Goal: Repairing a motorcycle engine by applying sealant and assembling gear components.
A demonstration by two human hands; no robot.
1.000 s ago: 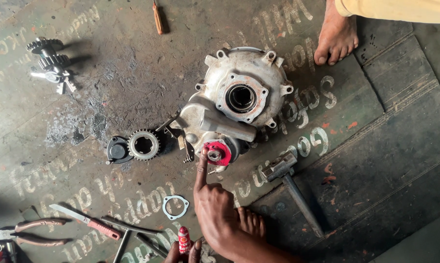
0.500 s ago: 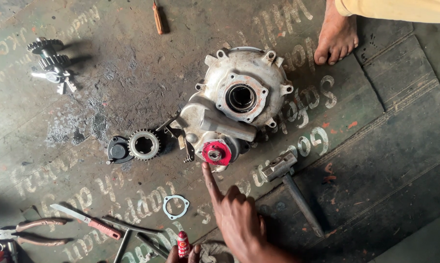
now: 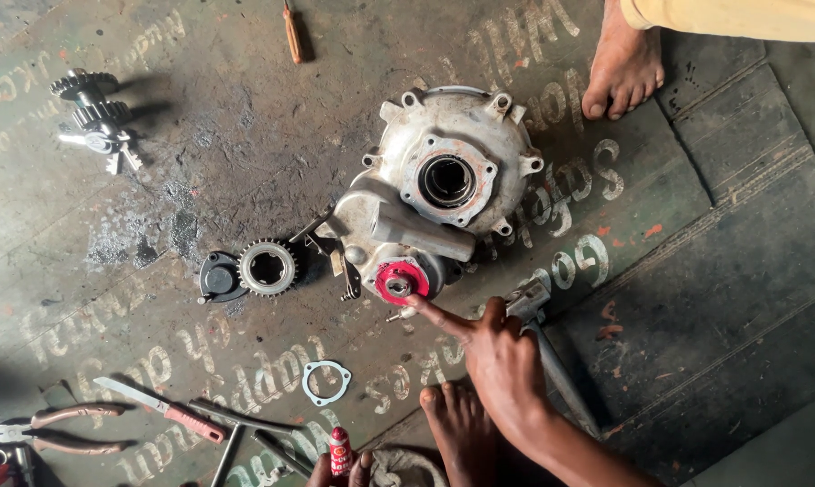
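A grey metal gearbox casing lies on the floor, with a red-coated ring at its near end. My right hand reaches in from below. Its index finger is stretched out and its tip touches the lower right edge of the red ring, while the other fingers are curled and hold nothing. Only the fingertips of my left hand show at the bottom edge, where they grip a small red tube. My bare foot rests just left of my right wrist.
A toothed gear and a dark cap lie left of the casing, and a gear shaft at far left. A gasket ring, knife, pliers and hammer lie nearby. Another person's foot stands top right.
My right hand has shifted to the right, and its index fingertip has moved from below the red ring round to the ring's lower right. My foot has come into view.
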